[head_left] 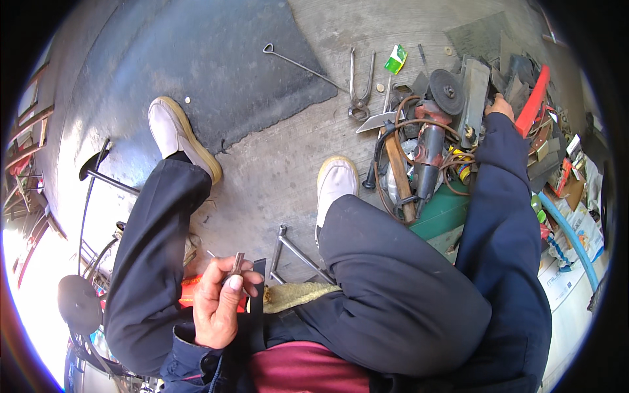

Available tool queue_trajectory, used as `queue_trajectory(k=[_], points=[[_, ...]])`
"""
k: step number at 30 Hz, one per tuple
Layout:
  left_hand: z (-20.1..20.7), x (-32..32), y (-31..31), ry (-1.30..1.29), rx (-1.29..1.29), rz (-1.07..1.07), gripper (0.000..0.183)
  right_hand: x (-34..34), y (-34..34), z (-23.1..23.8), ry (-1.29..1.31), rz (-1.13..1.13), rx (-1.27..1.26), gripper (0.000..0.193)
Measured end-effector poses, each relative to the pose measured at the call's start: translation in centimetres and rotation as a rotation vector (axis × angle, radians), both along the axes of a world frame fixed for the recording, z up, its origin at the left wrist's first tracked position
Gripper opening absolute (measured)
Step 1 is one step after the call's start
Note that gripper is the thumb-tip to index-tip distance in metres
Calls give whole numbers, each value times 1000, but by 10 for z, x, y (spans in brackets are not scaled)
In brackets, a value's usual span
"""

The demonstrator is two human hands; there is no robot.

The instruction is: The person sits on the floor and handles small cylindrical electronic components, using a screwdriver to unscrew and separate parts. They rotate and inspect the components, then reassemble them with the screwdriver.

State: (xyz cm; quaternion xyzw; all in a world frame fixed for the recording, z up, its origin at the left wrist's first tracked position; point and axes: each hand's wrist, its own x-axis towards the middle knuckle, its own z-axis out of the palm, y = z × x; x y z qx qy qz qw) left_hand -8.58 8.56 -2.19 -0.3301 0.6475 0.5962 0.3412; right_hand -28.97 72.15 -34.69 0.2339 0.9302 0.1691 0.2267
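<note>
A small, brownish-grey metallic piece [238, 263] is pinched between thumb and fingers of the left hand [221, 301], one end left jutting past the fingertips. Flat dark scraps [522, 68] are heaped, overlapping, beside the partly hidden right hand [501, 107].

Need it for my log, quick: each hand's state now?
Left hand: pinching a small metallic-looking piece.
Right hand: at the scrap pile, grip unclear.
</note>
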Motion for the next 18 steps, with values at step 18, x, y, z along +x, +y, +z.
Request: queue_trajectory(k=[18], points=[[-3,-1,-3,-13,22,40,23,5,-27,21,-30,32,2,52]])
